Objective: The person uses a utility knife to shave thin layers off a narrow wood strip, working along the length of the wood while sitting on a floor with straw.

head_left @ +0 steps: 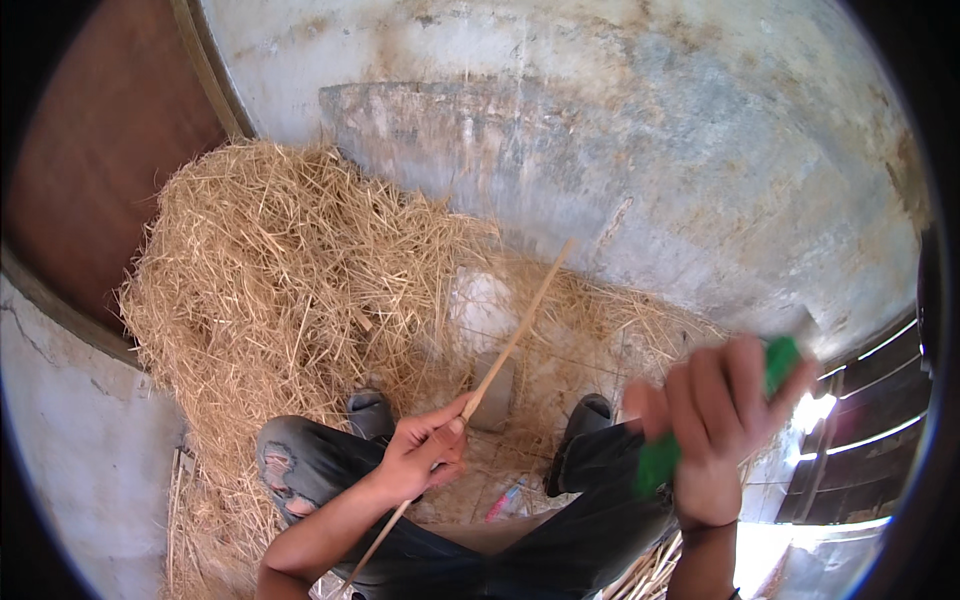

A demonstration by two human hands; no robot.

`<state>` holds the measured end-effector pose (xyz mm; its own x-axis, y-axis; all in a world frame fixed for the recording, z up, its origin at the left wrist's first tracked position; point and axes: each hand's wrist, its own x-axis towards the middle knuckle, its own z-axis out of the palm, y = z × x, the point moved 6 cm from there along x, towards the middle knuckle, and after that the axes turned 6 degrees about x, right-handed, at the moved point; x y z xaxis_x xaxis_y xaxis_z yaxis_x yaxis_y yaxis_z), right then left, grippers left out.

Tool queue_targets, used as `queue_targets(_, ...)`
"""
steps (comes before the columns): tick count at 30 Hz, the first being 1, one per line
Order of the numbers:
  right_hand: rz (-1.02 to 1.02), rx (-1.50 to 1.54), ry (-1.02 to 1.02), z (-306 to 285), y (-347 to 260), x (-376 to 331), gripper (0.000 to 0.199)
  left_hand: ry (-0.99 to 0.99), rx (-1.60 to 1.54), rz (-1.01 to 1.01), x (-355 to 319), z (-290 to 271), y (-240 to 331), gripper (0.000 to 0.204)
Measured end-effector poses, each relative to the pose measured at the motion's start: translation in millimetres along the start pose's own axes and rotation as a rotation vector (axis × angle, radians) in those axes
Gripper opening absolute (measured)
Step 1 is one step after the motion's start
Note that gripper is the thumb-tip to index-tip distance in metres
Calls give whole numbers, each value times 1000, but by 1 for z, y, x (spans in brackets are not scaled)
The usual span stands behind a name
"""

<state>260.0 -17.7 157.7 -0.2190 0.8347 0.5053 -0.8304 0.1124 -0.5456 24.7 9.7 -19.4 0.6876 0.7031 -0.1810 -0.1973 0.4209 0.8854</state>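
Note:
My left hand [425, 458] is closed around a thin, pale wooden stick [522, 332]. The stick slants from beside my left knee up and away to the right, and its far end tapers. On the right, my raised right hand [712, 405] grips a green-handled knife [658, 464]. Its green grip shows at both sides of the fist. Beyond the fingers a short grey blade shows, smeared by motion. Knife and stick are apart.
A big heap of straw [270, 260] lies at the left against a stained wall [640, 150]. Between my sandals sits a grey block [493, 392], with a white lump [481, 302] behind it. A pink item [505, 500] is on the floor. Loose sticks [645, 572] lie by my right leg.

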Motion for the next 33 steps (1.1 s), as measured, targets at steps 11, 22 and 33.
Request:
queue_targets(11,124,540,-527,76,1,5,34,22,-14,0,6,-3,-4,46)
queue_targets(22,45,561,-490,67,0,4,32,50,-15,-63,10,1,-1,46)
queue_targets(33,-24,360,-68,3,6,-3,42,41,-28,-18,8,-4,-3,46)
